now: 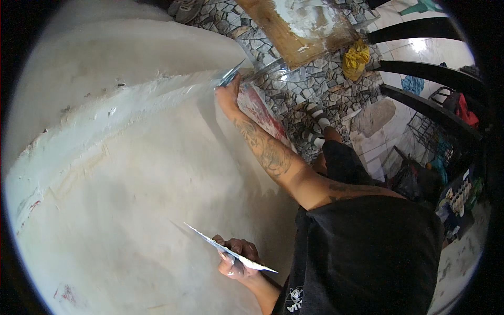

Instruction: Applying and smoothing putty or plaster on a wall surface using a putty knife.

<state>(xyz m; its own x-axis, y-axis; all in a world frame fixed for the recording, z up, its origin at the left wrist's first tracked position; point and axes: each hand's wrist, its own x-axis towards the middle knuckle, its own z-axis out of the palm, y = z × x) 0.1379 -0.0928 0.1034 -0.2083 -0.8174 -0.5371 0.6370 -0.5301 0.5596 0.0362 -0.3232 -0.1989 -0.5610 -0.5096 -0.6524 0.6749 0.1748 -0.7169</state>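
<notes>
Plaster wall (136, 173): a broad pale surface filling the left and middle of the view, smooth in its lower part, with a rougher band of wet white filler running along a ridge higher up.
Putty knife (231, 75): a thin metal blade pressed against the wall's far edge, right at the end of the white band.
Right hand (227, 96): closed around the putty knife's handle, the arm stretched out full length, with tattoos on the forearm.
Flat trowel (231, 252): a wide thin blade seen nearly edge-on, smeared white, held just off the wall near the bottom of the view.
Left hand (234, 262): fingers curled tight under the flat trowel, gripping it from below, close to the body.
Clothing: black shirt (367, 252) and dark shorts, with a striped shoe (315, 113) visible far below.
Floor (315, 79): irregular stone mosaic well beneath the hands.
Wooden board (299, 26): lying on the floor, caked with white filler.
Yellow rag (356, 58): crumpled on the floor just beside the board.
Black railing (420, 73): curved bars at the right, with clutter beyond them.
</notes>
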